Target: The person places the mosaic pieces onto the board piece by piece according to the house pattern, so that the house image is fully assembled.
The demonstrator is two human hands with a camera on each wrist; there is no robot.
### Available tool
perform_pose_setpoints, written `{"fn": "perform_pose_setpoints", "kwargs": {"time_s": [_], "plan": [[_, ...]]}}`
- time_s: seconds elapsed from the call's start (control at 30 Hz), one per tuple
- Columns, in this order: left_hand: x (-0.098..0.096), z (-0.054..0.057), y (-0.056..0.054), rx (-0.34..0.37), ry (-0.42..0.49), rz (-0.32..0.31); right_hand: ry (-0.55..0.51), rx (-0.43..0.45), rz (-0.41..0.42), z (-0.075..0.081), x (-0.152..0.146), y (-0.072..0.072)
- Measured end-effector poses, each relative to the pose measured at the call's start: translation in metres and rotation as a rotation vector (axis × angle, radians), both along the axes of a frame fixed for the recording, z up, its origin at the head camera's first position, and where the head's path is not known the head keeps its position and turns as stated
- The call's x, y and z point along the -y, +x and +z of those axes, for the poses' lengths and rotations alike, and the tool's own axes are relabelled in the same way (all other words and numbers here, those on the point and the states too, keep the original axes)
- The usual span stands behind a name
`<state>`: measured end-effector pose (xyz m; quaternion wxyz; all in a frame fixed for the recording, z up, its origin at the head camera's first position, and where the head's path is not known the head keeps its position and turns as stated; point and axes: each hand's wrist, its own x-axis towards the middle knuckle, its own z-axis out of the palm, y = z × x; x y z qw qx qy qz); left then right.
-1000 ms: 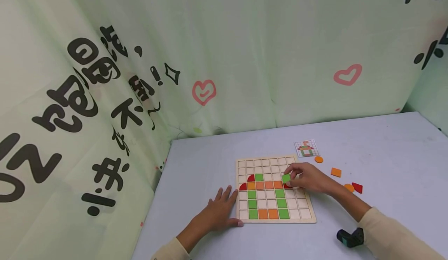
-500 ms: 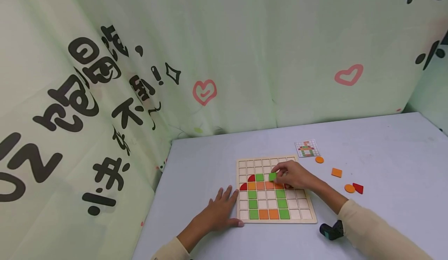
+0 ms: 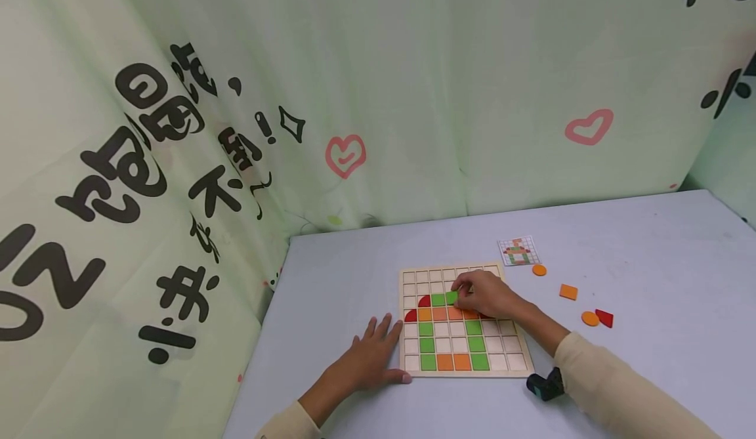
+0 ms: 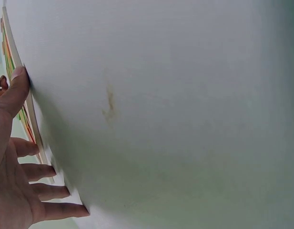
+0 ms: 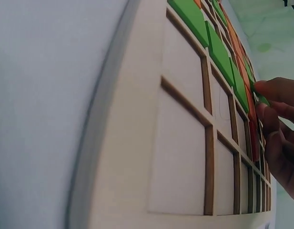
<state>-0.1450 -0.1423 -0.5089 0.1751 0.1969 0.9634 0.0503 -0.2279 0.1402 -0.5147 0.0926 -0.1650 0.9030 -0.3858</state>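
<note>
In the head view a wooden grid board lies on the table, partly filled with green, orange and red tiles. My right hand pinches a green square tile between thumb and fingertips, over a cell right of another green tile. The right wrist view shows that pinched green tile edge-on at the fingertips. Fingers spread, my left hand rests at the board's left edge, thumb by the near corner. Red rounded pieces sit at the left of the pattern; my right hand hides part of its right side.
Behind the board's right corner lies a pattern card. Loose to the right are orange discs, an orange square and a red piece. A black device is by the right sleeve. A curtain hangs behind the table.
My right hand has moved left across the board with the green tile, from above the red piece on the right to beside the other green tile. The left hand has stayed put.
</note>
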Motion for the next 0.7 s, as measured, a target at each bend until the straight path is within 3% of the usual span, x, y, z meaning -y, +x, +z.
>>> {"fn": "perform_pose_setpoints", "kwargs": {"time_s": [0.3, 0.7], "plan": [[-0.0003, 0.0021, 0.0004, 0.009, -0.003, 0.005, 0.120, -0.034, -0.001, 0.0052, 0.0045, 0.0002], [-0.0014, 0.0035, 0.0011, 0.005, -0.015, 0.001, 0.142, -0.019, -0.031, 0.0096, 0.0073, 0.0005]]}}
